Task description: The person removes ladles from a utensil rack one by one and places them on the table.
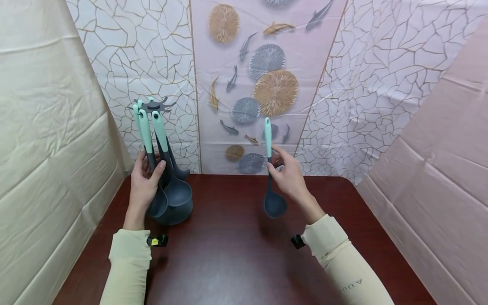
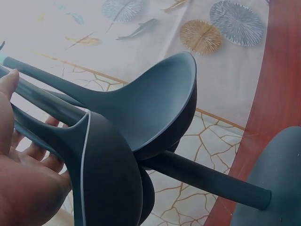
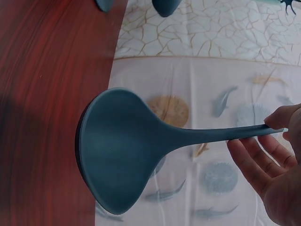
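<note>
Ladle (image 1: 274, 203), dark grey bowl with mint handle, hangs upright above the bench (image 1: 228, 254), pinched at mid-handle by the right hand (image 1: 290, 176). Left hand (image 1: 145, 182) grips utensils hanging on the rack (image 1: 167, 169), far left.

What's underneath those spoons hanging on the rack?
Under the teal-handled grey hanging spoons sits the rack's round dark grey base on the red-brown wooden table. The spoon bowls and left hand hide most of it.

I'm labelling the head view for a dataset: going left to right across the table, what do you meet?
Left hand gripping a hanging utensil → utensil rack → ladle held upright → right hand pinching its handle.
</note>
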Demonstrator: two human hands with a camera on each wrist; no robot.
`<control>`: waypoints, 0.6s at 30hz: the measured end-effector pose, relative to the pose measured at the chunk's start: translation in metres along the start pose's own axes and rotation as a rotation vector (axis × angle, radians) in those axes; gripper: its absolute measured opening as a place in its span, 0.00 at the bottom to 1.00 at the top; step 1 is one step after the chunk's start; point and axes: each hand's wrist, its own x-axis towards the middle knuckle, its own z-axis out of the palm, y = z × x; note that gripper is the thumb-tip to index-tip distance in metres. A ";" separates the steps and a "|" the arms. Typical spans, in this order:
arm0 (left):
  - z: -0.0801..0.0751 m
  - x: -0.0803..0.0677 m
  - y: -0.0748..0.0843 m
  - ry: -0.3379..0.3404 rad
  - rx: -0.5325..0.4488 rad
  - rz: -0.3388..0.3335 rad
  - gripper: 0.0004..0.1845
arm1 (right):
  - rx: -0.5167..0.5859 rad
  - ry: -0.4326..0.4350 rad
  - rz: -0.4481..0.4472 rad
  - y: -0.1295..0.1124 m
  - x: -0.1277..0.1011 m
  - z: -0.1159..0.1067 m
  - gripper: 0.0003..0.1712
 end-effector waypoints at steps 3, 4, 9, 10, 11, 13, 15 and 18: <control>0.001 0.001 0.000 0.002 -0.011 0.001 0.33 | -0.012 0.005 0.013 0.006 -0.002 -0.005 0.30; 0.001 0.001 0.000 0.001 -0.013 0.003 0.33 | -0.019 0.007 0.018 0.009 -0.003 -0.007 0.30; 0.001 0.000 0.000 -0.002 -0.014 0.006 0.32 | -0.041 0.023 0.038 0.021 -0.007 -0.013 0.29; 0.001 0.000 -0.001 -0.001 -0.013 0.005 0.32 | -0.050 0.025 0.039 0.025 -0.008 -0.014 0.29; 0.001 -0.001 -0.001 -0.001 -0.008 0.002 0.33 | -0.057 0.023 0.042 0.028 -0.009 -0.015 0.29; 0.000 -0.001 -0.001 0.002 -0.002 -0.002 0.33 | -0.075 0.016 0.047 0.035 -0.011 -0.017 0.28; 0.000 0.000 -0.001 0.005 0.003 -0.006 0.33 | -0.091 0.010 0.057 0.041 -0.012 -0.020 0.29; 0.001 0.000 -0.001 0.005 0.000 -0.003 0.33 | -0.124 0.008 0.077 0.050 -0.015 -0.026 0.29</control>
